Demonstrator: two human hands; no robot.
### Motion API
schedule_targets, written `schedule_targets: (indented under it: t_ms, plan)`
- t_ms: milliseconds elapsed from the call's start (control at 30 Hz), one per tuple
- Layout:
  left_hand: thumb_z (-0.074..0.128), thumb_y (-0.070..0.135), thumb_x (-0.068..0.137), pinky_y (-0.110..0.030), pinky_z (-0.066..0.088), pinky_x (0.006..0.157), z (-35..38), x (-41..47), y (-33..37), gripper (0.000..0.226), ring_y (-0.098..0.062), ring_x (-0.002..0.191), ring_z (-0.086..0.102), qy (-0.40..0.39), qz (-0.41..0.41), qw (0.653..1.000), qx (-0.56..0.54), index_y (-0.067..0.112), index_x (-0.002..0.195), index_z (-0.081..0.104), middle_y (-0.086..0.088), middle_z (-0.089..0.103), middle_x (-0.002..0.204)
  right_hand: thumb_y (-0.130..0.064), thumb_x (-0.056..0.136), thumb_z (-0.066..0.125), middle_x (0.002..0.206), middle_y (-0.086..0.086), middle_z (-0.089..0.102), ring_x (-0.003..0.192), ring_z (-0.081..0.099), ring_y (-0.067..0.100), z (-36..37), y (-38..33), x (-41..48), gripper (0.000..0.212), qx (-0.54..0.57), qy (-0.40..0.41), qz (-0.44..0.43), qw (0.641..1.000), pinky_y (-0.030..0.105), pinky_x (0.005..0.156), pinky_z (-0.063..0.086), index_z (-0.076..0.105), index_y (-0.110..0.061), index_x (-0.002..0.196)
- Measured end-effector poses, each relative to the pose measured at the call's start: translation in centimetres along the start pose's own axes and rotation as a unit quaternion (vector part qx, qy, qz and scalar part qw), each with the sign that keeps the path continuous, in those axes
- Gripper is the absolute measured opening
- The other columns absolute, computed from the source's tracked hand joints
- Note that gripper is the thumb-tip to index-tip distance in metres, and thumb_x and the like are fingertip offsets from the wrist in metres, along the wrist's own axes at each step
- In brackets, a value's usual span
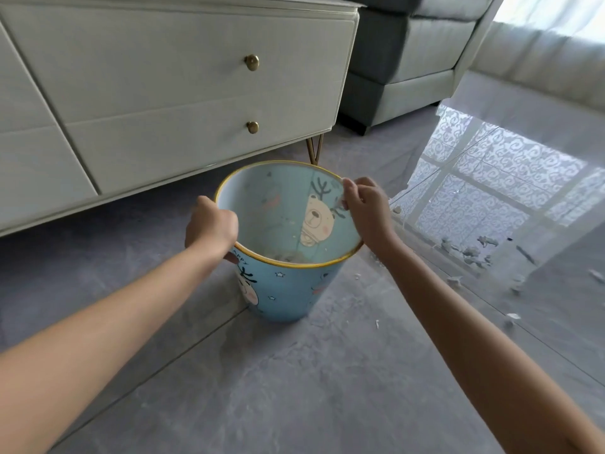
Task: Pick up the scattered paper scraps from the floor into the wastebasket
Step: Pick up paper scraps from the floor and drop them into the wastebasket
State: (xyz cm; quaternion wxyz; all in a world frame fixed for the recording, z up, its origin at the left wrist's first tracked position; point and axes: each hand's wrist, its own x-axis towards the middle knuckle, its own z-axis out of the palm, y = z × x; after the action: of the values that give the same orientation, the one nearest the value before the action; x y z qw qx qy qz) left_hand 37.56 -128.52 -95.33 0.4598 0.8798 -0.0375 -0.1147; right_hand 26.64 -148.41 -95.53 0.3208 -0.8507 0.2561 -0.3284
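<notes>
A light blue wastebasket [284,290] with a gold rim and cartoon reindeer prints stands on the grey floor in the middle of the view. My left hand [211,226] grips its rim on the left side. On the right side of the rim my right hand [365,211] is closed, pinching the edge. Some scraps lie at the bottom of the basket. Small white paper scraps [471,252] are scattered on the floor to the right, and smaller bits [377,323] lie close to the basket.
A white drawer cabinet [183,93] on thin gold legs stands just behind the basket to the left. A grey sofa [409,60] is at the back right. The glossy tiled floor [294,388] mirrors a bright window on the right.
</notes>
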Motion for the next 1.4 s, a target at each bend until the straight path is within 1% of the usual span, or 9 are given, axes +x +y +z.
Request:
schedule_targets:
  t_ms: [100, 267, 400, 500, 600, 700, 833, 1300, 1400]
  plan:
    - [0.036, 0.004, 0.088, -0.036, 0.047, 0.043, 0.4, -0.1, 0.4, 0.038, -0.032, 0.075, 0.05, 0.01, 0.004, 1.0, 0.015, -0.001, 0.125, 0.044, -0.02, 0.053, 0.125, -0.042, 0.087, 0.058, 0.088, -0.01, 0.054, 0.089, 0.045, 0.011, 0.3, -0.8, 0.4, 0.027, -0.156, -0.126, -0.106, 0.974, 0.033, 0.091, 0.026, 0.065, -0.019, 0.074]
    - [0.035, 0.004, 0.089, -0.03, 0.048, 0.037, 0.7, -0.1, 0.7, 0.036, -0.034, 0.082, 0.051, 0.003, 0.002, 1.0, 0.03, 0.0, 0.125, 0.042, -0.019, 0.052, 0.124, -0.025, 0.075, 0.076, 0.05, -0.011, 0.051, 0.047, 0.047, 0.002, -0.2, -0.3, -0.1, 0.012, -0.034, -0.13, -0.069, 0.989, 0.01, 0.056, 0.034, 0.065, -0.021, 0.074]
    - [0.036, 0.006, 0.084, -0.045, 0.06, 0.056, 0.6, 0.7, 0.3, 0.038, -0.042, 0.093, 0.06, 0.006, -0.016, 1.0, -0.001, 0.002, 0.121, 0.044, -0.015, 0.053, 0.115, -0.015, 0.091, 0.056, 0.097, -0.009, 0.07, 0.083, 0.064, -0.003, -0.7, -0.4, 0.2, 0.022, 0.1, -0.142, -0.056, 0.983, 0.015, 0.076, 0.049, 0.067, -0.019, 0.11]
    - [0.036, 0.004, 0.085, -0.026, 0.047, 0.03, 0.4, 1.2, 0.0, 0.038, -0.04, 0.088, 0.058, -0.003, -0.035, 0.999, -0.026, -0.001, 0.122, 0.044, -0.015, 0.053, 0.114, -0.015, 0.097, 0.042, 0.127, 0.003, 0.057, 0.107, 0.056, 0.004, -1.5, 1.0, -1.0, 0.031, 0.231, 0.005, 0.016, 0.973, 0.009, 0.088, 0.043, 0.052, -0.015, 0.127]
    - [0.035, 0.005, 0.083, -0.03, 0.049, 0.032, 0.1, 1.6, 0.1, 0.038, -0.044, 0.087, 0.063, 0.012, -0.052, 0.997, -0.056, -0.002, 0.119, 0.046, -0.023, 0.054, 0.12, -0.022, 0.098, 0.038, 0.146, 0.009, 0.039, 0.133, 0.035, 0.015, -0.1, 7.4, -5.8, 0.044, 0.046, 0.092, 0.183, 0.978, 0.02, 0.109, 0.024, 0.037, -0.008, 0.139]
    - [0.035, 0.005, 0.084, -0.028, 0.044, 0.027, -0.1, 2.0, 0.4, 0.039, -0.042, 0.083, 0.063, 0.029, -0.064, 0.994, -0.083, -0.001, 0.121, 0.045, -0.021, 0.053, 0.124, -0.042, 0.096, 0.038, 0.157, 0.013, 0.001, 0.146, -0.003, 0.024, 2.1, 13.8, -13.8, 0.072, -0.147, -0.075, 0.328, 0.93, 0.035, 0.118, -0.003, 0.004, -0.006, 0.148]
    - [0.033, 0.005, 0.085, -0.045, 0.058, 0.05, 0.1, 2.6, 1.3, 0.04, -0.041, 0.089, 0.063, 0.049, -0.062, 0.991, -0.107, 0.004, 0.125, 0.04, -0.016, 0.05, 0.129, -0.065, 0.087, 0.034, 0.156, 0.01, -0.018, 0.143, -0.019, 0.023, 2.7, 17.8, -17.1, 0.092, -0.28, -0.161, 0.28, 0.904, 0.036, 0.113, -0.017, -0.011, -0.011, 0.148]
    - [0.036, 0.007, 0.087, -0.039, 0.054, 0.061, 1.8, 5.5, 1.4, 0.04, -0.037, 0.076, 0.052, 0.099, -0.017, 0.994, 0.036, 0.002, 0.126, 0.045, -0.015, 0.054, 0.126, -0.039, 0.097, 0.027, 0.159, 0.001, -0.002, 0.146, 0.004, 0.018, 4.7, 23.2, -1.3, 0.062, -0.234, -0.1, 0.254, 0.933, 0.037, 0.119, 0.002, -0.002, -0.02, 0.149]
    - [0.036, 0.009, 0.087, -0.042, 0.054, 0.077, 1.9, 5.8, 1.3, 0.039, -0.042, 0.099, 0.058, 0.104, -0.016, 0.994, 0.04, 0.003, 0.125, 0.046, -0.017, 0.055, 0.128, -0.04, 0.098, 0.021, 0.158, -0.002, 0.008, 0.146, 0.006, 0.017, 7.3, 22.6, 1.0, 0.052, -0.172, -0.112, 0.262, 0.943, 0.044, 0.117, -0.002, 0.011, -0.029, 0.148]
